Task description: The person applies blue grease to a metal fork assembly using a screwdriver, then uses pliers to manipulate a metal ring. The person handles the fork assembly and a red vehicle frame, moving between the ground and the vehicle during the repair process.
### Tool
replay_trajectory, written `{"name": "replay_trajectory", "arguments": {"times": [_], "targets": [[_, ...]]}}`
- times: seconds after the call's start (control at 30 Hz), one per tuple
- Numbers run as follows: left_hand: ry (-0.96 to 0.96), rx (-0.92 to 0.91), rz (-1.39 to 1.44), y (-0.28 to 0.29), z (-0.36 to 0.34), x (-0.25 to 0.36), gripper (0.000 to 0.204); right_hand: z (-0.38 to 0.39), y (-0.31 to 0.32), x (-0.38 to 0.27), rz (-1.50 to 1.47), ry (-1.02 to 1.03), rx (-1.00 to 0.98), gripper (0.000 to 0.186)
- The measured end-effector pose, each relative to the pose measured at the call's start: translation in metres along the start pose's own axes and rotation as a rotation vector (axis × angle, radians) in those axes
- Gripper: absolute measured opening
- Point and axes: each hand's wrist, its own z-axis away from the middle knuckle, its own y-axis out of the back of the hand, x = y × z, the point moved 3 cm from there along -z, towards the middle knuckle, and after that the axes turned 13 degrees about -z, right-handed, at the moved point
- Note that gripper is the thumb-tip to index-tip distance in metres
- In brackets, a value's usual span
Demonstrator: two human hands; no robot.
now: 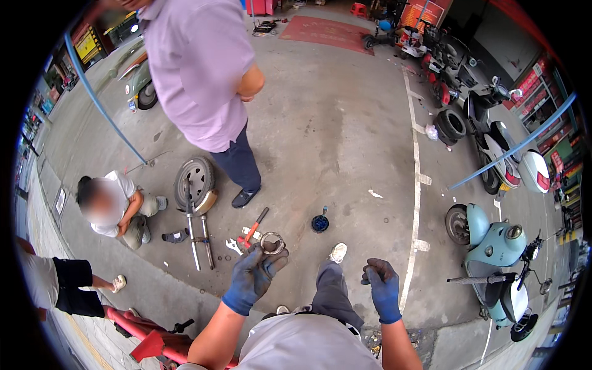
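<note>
My left hand (pixel 251 279), in a blue and dark grey work glove, grips a metal ring (pixel 272 243) by its lower edge and holds it upright. The ring looks like a bearing race, with brown dirt or grease on it. My right hand (pixel 382 285), in a matching glove, is raised apart on the right with its fingers curled; whatever may be in them is hidden. Beyond my left hand, a red-headed hammer (pixel 251 232) with a dark handle and a silver adjustable wrench (pixel 234 246) lie on the ground. A small tub of dark blue grease (pixel 320 223) stands farther off.
Left of the tools lies a front fork (pixel 198 237) with its wheel (pixel 194 179). A person in a lilac shirt (pixel 197 74) stands behind it; another person (pixel 117 206) squats at left. A light blue scooter (pixel 493 237) stands at right, near stacked tyres (pixel 451 126). A red frame (pixel 163 345) is at lower left.
</note>
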Motion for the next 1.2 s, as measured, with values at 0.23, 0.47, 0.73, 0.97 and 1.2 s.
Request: {"name": "replay_trajectory", "arguments": {"times": [0.23,0.47,0.73,0.97,1.2], "targets": [[0.019,0.121,-0.015,-0.031,-0.152,0.003,0.031,-0.181,0.001,-0.03,-0.079,0.005,-0.099,0.026],[0.084,0.124,-0.014,-0.095,-0.311,0.028,0.024,-0.358,-0.083,-0.105,0.145,0.09,-0.452,0.023],[0.158,-0.159,-0.484,-0.103,-0.561,0.075,0.03,-0.574,-0.163,-0.163,0.555,0.325,-0.459,0.018],[0.175,-0.497,-0.984,-0.194,-0.808,0.142,0.039,-0.752,-0.163,-0.264,0.636,0.219,-0.117,0.01],[-0.085,-0.481,-1.339,-0.183,-0.973,0.229,0.024,-0.927,-0.231,-0.299,0.689,0.495,-0.152,0.007]]}}
